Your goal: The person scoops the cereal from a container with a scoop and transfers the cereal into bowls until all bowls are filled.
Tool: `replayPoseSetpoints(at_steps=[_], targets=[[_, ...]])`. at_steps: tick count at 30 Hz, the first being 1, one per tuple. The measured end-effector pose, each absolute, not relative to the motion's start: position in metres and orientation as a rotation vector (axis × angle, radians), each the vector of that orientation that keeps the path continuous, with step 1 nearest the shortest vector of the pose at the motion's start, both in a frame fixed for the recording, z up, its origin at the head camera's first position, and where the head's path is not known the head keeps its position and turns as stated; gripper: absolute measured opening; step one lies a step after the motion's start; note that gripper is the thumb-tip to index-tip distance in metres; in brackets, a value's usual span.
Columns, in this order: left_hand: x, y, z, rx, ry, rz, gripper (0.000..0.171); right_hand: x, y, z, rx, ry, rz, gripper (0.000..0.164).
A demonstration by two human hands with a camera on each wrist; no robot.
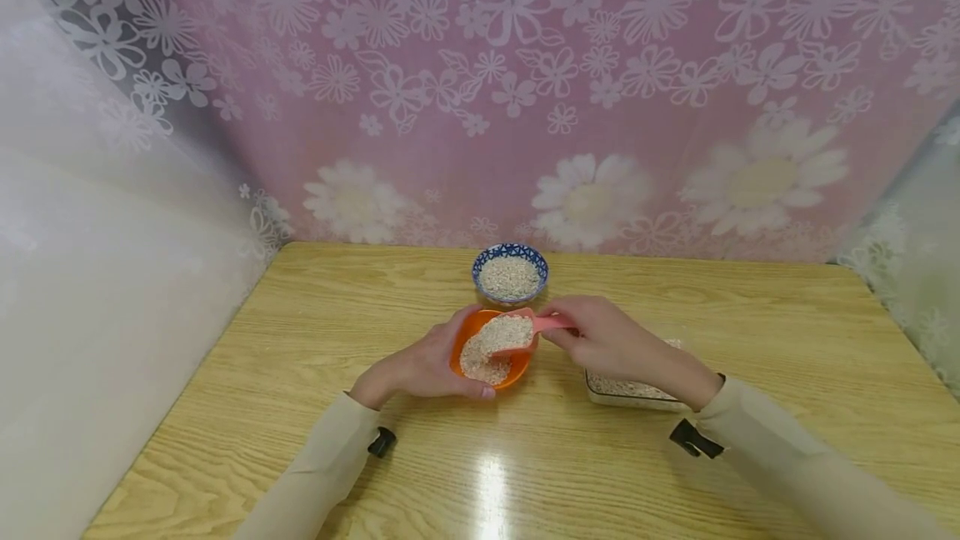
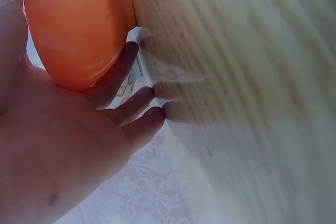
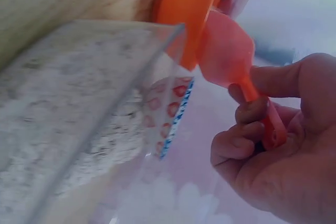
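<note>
My left hand (image 1: pixel 431 361) holds an orange bowl (image 1: pixel 470 327) from its left side, thumb along the near rim. In the left wrist view the bowl's outside rests against the palm, and several fingertips (image 2: pixel 152 109) touch the table. Pale flakes that look like oats (image 1: pixel 486 367) lie in the bowl. My right hand (image 1: pixel 603 336) grips the handle of a pink scoop (image 1: pixel 553 322). The scoop, heaped with more flakes, is tilted over the bowl's right rim. In the right wrist view the thumb and curled fingers surround the handle.
A blue-and-white patterned bowl (image 1: pixel 532 253) with similar flakes stands just behind the orange bowl. To the right, partly under my right forearm, sits a clear rectangular container (image 1: pixel 626 399) of flakes. A pink floral curtain (image 1: pixel 450 148) hangs behind the wooden table (image 1: pixel 360 290).
</note>
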State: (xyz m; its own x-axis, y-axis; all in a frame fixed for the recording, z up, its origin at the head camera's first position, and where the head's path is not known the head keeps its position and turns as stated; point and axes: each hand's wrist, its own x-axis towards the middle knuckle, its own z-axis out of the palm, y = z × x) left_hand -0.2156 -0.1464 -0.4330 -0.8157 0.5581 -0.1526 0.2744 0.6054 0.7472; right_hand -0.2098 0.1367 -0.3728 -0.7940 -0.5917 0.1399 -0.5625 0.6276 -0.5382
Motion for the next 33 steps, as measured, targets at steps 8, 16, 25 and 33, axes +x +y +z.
replayPoseSetpoints(at_steps=[8, 16, 25, 33], targets=[[-0.216, -0.146, -0.436, 0.709, 2.425, 1.138, 0.109, -0.211, 0.126, -0.358, -1.127, 2.884, -0.638, 0.009], [-0.215, -0.147, -0.433, 0.628, 2.464, 1.06, 0.115, -0.209, 0.13, -0.345, -1.196, 2.884, -0.513, 0.008], [-0.215, -0.148, -0.432, 0.59, 2.497, 0.971, 0.123, -0.205, 0.127, -0.33, -1.238, 2.937, -0.372, 0.007], [-0.214, -0.147, -0.431, 0.582, 2.499, 0.964, 0.123, -0.199, 0.126, -0.324, -1.229, 2.95, -0.323, 0.012]])
